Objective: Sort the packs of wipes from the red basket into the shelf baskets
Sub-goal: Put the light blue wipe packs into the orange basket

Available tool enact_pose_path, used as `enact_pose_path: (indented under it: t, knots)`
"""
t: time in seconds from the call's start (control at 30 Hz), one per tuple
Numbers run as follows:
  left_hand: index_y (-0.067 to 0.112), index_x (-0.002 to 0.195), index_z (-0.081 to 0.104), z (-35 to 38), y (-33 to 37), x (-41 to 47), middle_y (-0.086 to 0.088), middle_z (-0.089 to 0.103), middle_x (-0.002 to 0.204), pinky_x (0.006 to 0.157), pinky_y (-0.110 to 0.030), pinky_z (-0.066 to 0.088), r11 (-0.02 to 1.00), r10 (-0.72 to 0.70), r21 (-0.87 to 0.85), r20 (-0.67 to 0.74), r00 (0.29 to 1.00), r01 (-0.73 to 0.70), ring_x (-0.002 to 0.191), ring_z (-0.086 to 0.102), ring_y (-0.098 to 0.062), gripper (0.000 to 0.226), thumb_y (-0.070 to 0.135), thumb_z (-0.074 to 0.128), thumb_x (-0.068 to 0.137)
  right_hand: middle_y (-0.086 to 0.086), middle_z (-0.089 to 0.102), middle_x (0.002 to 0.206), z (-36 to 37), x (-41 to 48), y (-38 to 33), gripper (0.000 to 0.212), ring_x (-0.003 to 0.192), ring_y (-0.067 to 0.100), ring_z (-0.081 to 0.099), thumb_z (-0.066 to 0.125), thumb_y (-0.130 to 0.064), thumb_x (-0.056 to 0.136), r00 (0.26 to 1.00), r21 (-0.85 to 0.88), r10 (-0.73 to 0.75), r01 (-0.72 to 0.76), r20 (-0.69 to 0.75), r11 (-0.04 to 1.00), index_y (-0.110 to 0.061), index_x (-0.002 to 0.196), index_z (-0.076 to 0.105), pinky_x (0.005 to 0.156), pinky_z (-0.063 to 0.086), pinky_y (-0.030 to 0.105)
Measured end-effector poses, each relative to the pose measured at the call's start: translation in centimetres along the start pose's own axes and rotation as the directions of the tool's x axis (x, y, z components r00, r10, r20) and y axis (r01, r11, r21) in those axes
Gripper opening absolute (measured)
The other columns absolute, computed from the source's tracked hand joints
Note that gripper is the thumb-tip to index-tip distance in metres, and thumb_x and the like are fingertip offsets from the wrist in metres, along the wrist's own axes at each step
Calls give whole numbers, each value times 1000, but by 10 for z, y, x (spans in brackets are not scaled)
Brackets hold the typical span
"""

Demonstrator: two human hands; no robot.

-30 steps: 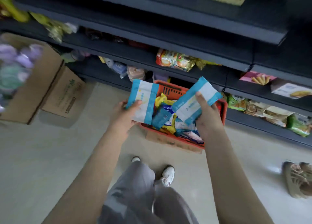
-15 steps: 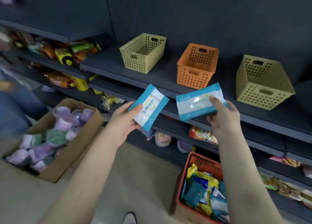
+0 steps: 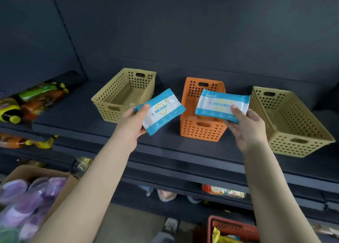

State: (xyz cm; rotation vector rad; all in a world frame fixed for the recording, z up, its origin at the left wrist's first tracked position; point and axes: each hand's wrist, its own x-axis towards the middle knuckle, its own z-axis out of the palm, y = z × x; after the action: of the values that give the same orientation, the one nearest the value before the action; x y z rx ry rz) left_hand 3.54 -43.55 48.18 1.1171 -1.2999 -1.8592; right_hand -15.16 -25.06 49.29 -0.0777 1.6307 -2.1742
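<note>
Far left, a cardboard box (image 3: 70, 183) on the floor holds blurred purple items. Above it, coloured snack bags (image 3: 34, 100) lie on the dark shelf (image 3: 73, 114). Further right on the same shelf stands a perforated beige basket (image 3: 117, 98), with nothing visible inside. The left hand (image 3: 131, 125) is raised in front of this basket's near right corner; its grip is pinched on the left pack (image 3: 161, 111), thumb on the upper face at the pack's left end, fingers beneath. This pack is a flat, soft pouch, white through the middle with blue bands at both ends, carrying a yellow shield emblem and blue printed characters; it is tilted, right end higher. Next along stands an orange basket (image 3: 201, 131), also perforated, its interior largely hidden by the packs. The right pack (image 3: 222, 105), of the same white-and-blue design with fainter print, is held nearly level over the orange basket's right side. The right hand (image 3: 247, 127) pinches it at the lower right edge, thumb on top, fingers below. To the right sits a larger beige basket (image 3: 293, 125), angled on the shelf. At the bottom edge, the red basket (image 3: 233, 228) shows partly, with a yellow packet inside.
</note>
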Motion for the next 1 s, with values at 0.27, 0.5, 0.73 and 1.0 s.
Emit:
enact_pose_path:
  t: [0.27, 0.5, 0.73, 1.0]
  knots:
    - [16, 117, 57, 60, 20, 130, -3, 70, 110, 90, -42, 55, 997, -64, 41, -8, 998, 64, 99, 68, -17, 27, 31, 58, 94, 12, 69, 109, 59, 163, 19, 23, 95, 20, 70, 64, -15, 92, 990, -230, 135, -142, -47, 963, -5, 112, 60, 68, 59, 23]
    - [21, 106, 58, 78, 27, 185, 0, 70, 104, 90, -41, 55, 990, -94, 99, -58, 994, 100, 96, 68, -15, 19, 35, 60, 93, 16, 62, 121, 99, 239, 61, 26, 107, 32, 64, 53, 0, 95, 955, -387, 255, -295, -151, 873, -2, 120, 57, 78, 57, 34]
    - [23, 97, 61, 86, 26, 217, 1, 72, 100, 93, -44, 54, 981, -117, 153, -35, 993, 121, 93, 70, -15, 17, 39, 63, 91, 19, 61, 123, 96, 253, 84, 27, 108, 31, 63, 48, 0, 97, 912, -447, 325, -407, -251, 797, 1, 124, 53, 86, 56, 36]
    - [24, 94, 62, 86, 22, 229, 0, 72, 99, 95, -46, 52, 980, -137, 147, 1, 991, 135, 96, 69, -18, 16, 40, 62, 91, 14, 62, 123, 93, 251, 88, 29, 108, 26, 63, 47, -5, 98, 910, -507, 322, -414, -263, 756, -7, 126, 53, 85, 56, 32]
